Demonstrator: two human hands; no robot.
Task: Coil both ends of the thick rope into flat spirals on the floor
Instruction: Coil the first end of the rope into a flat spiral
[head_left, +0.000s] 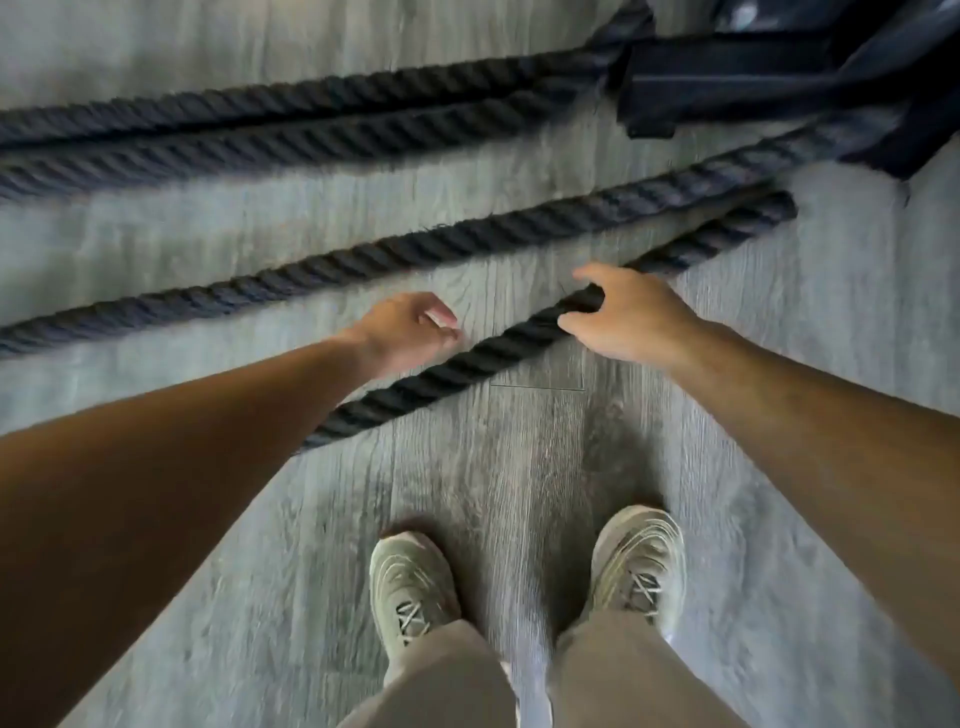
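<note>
my left hand (410, 330) hangs loosely curled, gripping nothing, just beside the thick rope (452, 364); rope runs diagonally across the grey floor (519, 467), uncoiled; my right hand (623, 317) is wrapped over it, fingers curling round; frame blurred.

Arms: I see both bare, no sleeves.
Trousers (613, 675): plain khaki.
Shoes (641, 564): my olive-grey trainers, pale laces, light stripes.

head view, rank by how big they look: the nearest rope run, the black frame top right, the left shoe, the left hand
1. Nearest rope run: longest span, partly under the forearm.
2. Black frame: cut off by the edge, so its true extent is unknown.
3. Left shoe and left hand: look alike, not ranked.
</note>
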